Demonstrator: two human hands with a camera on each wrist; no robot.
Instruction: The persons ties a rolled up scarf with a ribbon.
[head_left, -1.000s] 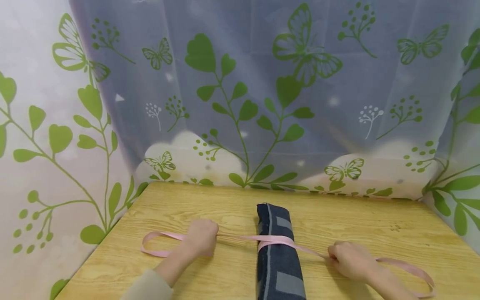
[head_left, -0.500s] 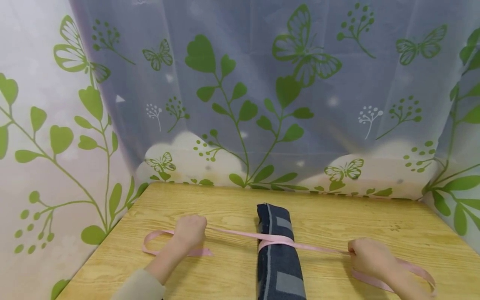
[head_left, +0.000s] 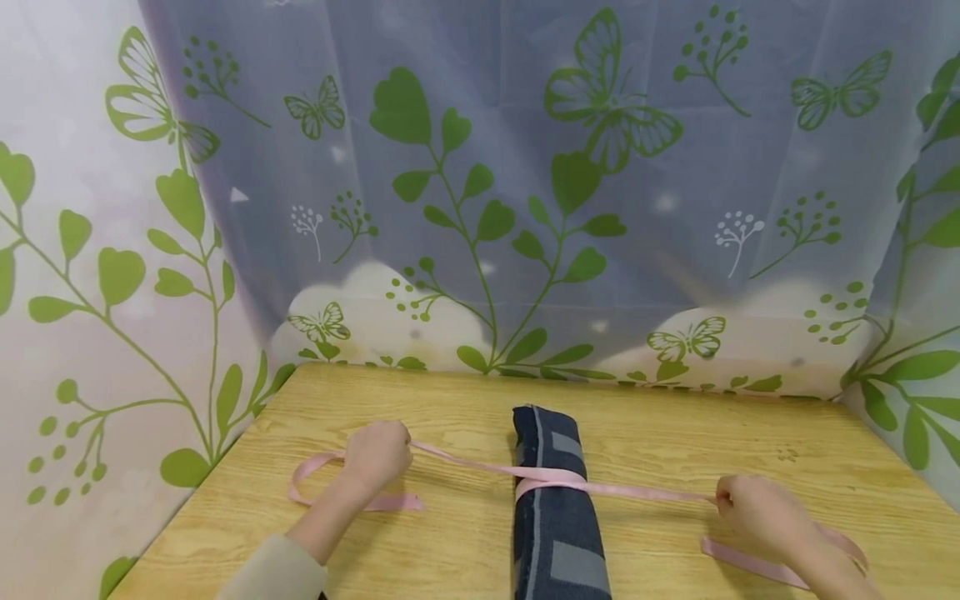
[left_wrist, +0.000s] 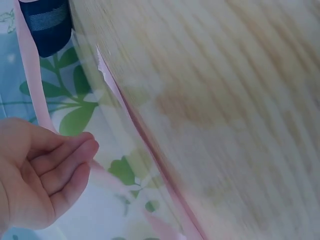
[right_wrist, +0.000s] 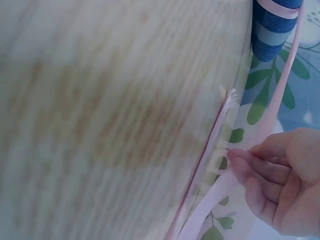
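A dark blue rolled cloth (head_left: 558, 525) with grey patches lies lengthwise on the table. Around its middle runs a pink ribbon (head_left: 551, 477), crossed on top. To the left of the roll, my left hand (head_left: 377, 457) pinches one side of the ribbon, which stretches taut from the roll. My right hand (head_left: 765, 510) pinches the other side, out to the right. Both wrist views show curled fingers with the ribbon passing through them, the left hand (left_wrist: 47, 175) and the right hand (right_wrist: 280, 180) alike. Loose ribbon tails loop on the wood beyond each hand.
The wooden table (head_left: 450, 408) carries the roll and the ribbon tails. Behind it hangs a blue-grey curtain (head_left: 480, 167) printed with green leaves and butterflies. A pale cloth (head_left: 75, 350) with similar leaves borders the left side.
My hands have moved apart, the left to the left and slightly up, the right to the right. More ribbon stretches between them and the roll, which stays put.
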